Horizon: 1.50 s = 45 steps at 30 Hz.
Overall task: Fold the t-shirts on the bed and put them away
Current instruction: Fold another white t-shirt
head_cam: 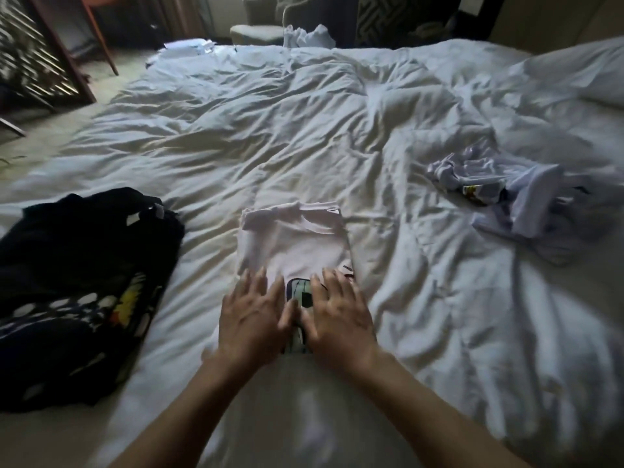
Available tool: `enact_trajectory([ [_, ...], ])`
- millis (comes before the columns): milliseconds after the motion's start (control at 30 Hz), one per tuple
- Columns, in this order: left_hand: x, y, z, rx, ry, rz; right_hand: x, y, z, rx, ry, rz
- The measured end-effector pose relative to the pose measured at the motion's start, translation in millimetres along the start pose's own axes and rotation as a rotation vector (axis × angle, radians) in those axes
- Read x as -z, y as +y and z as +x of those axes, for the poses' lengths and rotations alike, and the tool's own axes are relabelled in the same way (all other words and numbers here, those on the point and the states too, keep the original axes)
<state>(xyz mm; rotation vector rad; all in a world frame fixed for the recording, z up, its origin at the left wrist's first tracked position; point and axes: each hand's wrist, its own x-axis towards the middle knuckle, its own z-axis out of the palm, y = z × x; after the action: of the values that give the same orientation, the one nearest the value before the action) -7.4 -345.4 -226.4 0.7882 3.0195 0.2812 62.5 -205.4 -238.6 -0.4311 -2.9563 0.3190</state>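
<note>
A pale pink t-shirt point(293, 238), folded into a narrow strip with a dark printed patch near its front end, lies on the white bed point(304, 130) right in front of me. My left hand point(251, 315) and my right hand point(339, 314) lie side by side on its near part, fingers spread and flat, pressing the cloth. A black t-shirt point(77, 282) with a white and yellow print lies spread out at the left edge of the bed. A crumpled white t-shirt point(506, 194) with a small yellow print lies to the right.
A pillow point(594, 76) sits at the far right of the rumpled duvet. An armchair point(266, 25) with white cloth on it stands behind the bed. A wooden desk leg point(101, 38) and a patterned panel stand at the far left on the carpet.
</note>
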Motion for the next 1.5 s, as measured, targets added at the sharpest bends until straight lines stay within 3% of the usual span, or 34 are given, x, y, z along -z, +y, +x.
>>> enact_trajectory([
  [200,-21,-22,-9,-0.048,-0.052,-0.018,-7,5,-7,0.019,-0.121,0.004],
  [467,-19,-16,-21,0.094,-0.019,-0.007,0,24,-20,-0.014,-0.185,-0.003],
  [633,-10,-3,-1,0.062,0.069,-0.017,20,19,2,-0.007,-0.056,-0.008],
  [800,-16,-1,5,0.045,0.049,0.073,27,30,-1,0.09,-0.368,0.088],
  [967,-7,35,26,-0.029,0.182,0.054,64,86,19,-0.073,-0.208,0.228],
  [1167,-10,135,57,-0.154,0.169,-0.128,107,150,32,-0.233,-0.1,0.288],
  [1233,-8,164,67,-0.18,0.166,-0.197,120,173,36,-0.309,0.031,0.261],
  [1367,-5,213,89,-0.194,0.102,-0.323,138,224,43,-0.586,0.498,0.055],
  [1500,-3,260,104,-0.201,0.062,-0.451,137,271,53,-0.832,0.44,0.021],
])
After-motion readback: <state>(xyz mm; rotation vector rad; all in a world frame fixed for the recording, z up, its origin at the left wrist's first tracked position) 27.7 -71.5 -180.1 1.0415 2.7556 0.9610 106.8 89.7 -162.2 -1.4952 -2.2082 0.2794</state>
